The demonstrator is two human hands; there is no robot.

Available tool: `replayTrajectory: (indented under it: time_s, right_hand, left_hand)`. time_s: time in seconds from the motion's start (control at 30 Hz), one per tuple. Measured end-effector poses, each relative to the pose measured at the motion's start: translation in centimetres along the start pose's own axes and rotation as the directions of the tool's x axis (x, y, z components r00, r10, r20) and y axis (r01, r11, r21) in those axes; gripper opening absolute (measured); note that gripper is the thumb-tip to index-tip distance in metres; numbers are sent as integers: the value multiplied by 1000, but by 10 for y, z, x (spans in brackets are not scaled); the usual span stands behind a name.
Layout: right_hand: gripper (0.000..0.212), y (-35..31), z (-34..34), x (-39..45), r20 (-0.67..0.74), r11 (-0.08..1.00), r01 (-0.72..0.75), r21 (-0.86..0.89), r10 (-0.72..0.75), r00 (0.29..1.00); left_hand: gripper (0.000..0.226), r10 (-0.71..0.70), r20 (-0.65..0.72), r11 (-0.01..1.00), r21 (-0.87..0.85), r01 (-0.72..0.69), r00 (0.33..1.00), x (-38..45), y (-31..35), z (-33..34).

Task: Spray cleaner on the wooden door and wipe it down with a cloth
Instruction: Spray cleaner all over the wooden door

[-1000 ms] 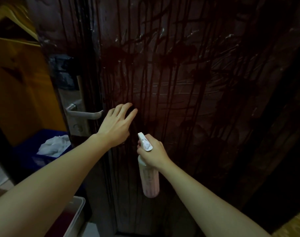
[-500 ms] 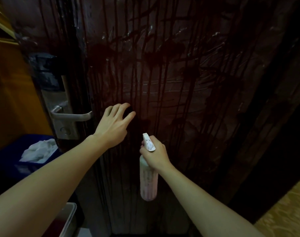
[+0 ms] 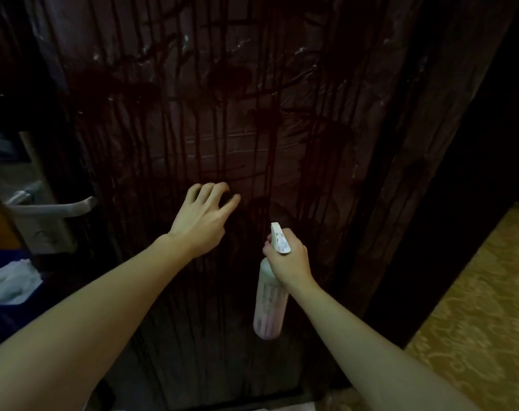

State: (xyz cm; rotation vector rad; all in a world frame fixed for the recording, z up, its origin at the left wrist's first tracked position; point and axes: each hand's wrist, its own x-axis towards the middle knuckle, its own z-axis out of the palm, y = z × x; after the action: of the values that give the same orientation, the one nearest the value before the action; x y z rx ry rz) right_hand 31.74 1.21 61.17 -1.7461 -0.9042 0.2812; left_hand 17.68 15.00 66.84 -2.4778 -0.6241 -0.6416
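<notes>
Hands are told first: the left hand (image 3: pixel 203 222) is held against the wooden door (image 3: pixel 252 129) with fingers loosely curled, gripping nothing, while the right hand (image 3: pixel 288 258) is wrapped round the neck of the spray bottle (image 3: pixel 268 312), nozzle aimed at the wet, streaked panel. Spraying seems in hand; next, a cloth is needed, perhaps the white cloth (image 3: pixel 11 281) lying low beside the door's left edge. Label print cannot be read.
</notes>
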Motion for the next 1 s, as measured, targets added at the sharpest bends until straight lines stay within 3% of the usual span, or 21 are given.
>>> replayTrajectory:
  time_s: [0.3,0.53,0.77,1.0]
  right_hand:
    - [13,34,-63,6,-156,990,-38,-136,17,988]
    - [7,55,-112,16,-231,996,-86,16,88,969]
    - [14,75,-161,23,-339,986,-138,-89,100,935]
    - [7,95,-194,26,-343,988,-155,15,151,927]
  left_hand:
    - [63,54,16,999,0,-54,998,35,56,8]
    - [53,90,88,994,53,-95,992,63,100,15]
    - [54,146,90,988,42,-151,985,94,144,14]
    - [53,184,134,980,48,-192,974,116,180,13]
